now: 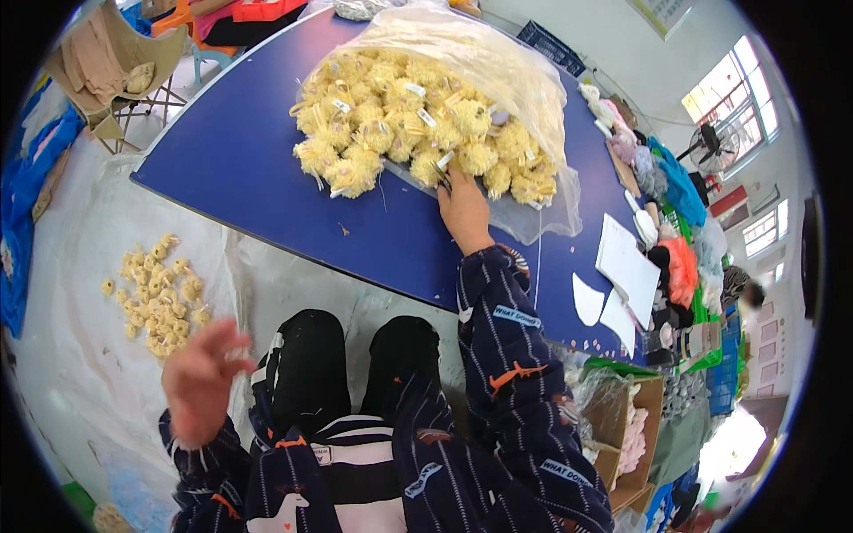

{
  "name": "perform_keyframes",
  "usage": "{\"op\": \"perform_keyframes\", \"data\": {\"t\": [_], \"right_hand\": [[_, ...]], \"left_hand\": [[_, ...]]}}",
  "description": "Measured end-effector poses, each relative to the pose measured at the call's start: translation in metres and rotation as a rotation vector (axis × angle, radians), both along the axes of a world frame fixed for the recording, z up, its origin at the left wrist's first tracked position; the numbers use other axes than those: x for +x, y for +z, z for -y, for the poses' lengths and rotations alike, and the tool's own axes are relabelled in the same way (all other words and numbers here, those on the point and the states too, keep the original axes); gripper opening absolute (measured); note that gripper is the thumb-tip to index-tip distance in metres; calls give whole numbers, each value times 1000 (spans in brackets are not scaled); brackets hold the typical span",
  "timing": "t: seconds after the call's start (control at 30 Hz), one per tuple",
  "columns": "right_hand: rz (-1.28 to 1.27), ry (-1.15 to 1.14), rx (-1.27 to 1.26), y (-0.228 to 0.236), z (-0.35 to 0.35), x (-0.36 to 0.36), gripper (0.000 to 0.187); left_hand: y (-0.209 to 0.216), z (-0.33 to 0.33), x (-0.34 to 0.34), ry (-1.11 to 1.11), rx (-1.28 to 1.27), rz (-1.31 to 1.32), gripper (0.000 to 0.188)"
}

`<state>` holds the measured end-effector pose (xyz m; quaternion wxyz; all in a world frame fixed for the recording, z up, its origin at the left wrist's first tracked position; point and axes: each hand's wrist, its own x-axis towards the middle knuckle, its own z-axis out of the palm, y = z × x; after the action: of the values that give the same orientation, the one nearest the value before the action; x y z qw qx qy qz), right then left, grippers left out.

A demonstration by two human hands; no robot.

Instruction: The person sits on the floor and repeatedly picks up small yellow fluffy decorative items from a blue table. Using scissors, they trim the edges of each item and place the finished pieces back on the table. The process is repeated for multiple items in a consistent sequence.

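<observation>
A heap of fluffy pale-yellow pompom toys (378, 115), several with small white tags, spills from a clear plastic bag (524, 67) on the blue table (240, 151). My right hand (464, 209) reaches to the heap's near edge, its fingers closed round a small dark metal-looking tool (442, 171) beside a tagged toy. The tool's kind is too small to make out. Left of my knees, my left hand (203, 377) hangs in the air, blurred, fingers apart and holding nothing.
Small yellow pieces (160, 298) lie on pale sheeting on the floor at left. White papers (626, 266) rest at the table's right, near piled plush and fabric (680, 266). A cardboard box (640, 435) stands below right. A folding chair (115, 71) and a seated person are far left.
</observation>
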<state>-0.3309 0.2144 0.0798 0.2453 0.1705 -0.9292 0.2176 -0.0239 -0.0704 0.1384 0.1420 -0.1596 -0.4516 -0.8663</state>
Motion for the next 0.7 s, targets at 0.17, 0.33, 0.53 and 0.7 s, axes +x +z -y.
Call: {"op": "perform_keyframes", "data": {"t": [0.17, 0.33, 0.53, 0.7], "right_hand": [[191, 19, -140, 16, -5, 25, 20], [317, 101, -511, 39, -16, 89, 22], [647, 181, -775, 60, -24, 174, 18], [1007, 483, -738, 52, -23, 201, 13]], "left_hand": [[77, -6, 1, -686, 161, -423, 25], [95, -41, -24, -1013, 351, -615, 55], [31, -61, -44, -59, -646, -335, 35], [-62, -97, -54, -448, -170, 406, 58]]}}
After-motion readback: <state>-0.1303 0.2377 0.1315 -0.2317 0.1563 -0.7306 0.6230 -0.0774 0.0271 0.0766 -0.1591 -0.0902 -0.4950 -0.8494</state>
